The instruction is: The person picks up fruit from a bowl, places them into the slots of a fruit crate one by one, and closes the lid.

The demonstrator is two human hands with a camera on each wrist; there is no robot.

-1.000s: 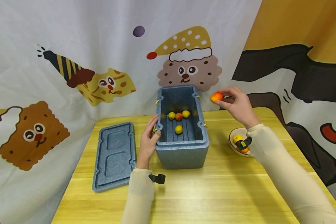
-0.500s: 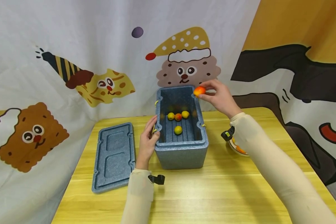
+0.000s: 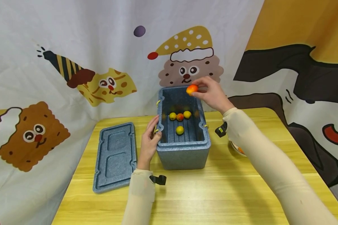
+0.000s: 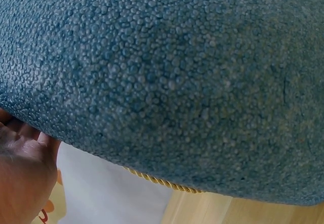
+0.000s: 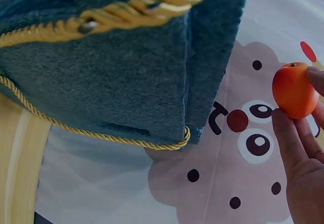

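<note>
A blue-grey foam box (image 3: 183, 157) stands uncovered on the table. Several small yellow and reddish fruits (image 3: 180, 130) lie on its floor. High over the box's far right part, my right hand (image 3: 212, 93) pinches a small apple-like fruit (image 5: 294, 90), orange-red with a yellow end, between thumb and fingertips. My left hand (image 3: 148, 143) holds the box's left rim, thumb at the top edge and fingers along the outside. In the left wrist view, the box wall (image 4: 167, 82) fills most of the picture and hides the fingertips.
The box's lid (image 3: 115, 157) lies flat on the wooden table (image 3: 191, 200) to the left. To the right, a bowl (image 3: 236, 149) with fruit is mostly hidden behind the right forearm. Yellow cord (image 5: 101, 24) runs along the box's sides. A cartoon-printed cloth (image 3: 115, 37) hangs behind.
My right hand has carried the orange-red fruit leftward and slightly up, from right of the box to above its opening. The forearm now covers more of the bowl. My left hand stays put.
</note>
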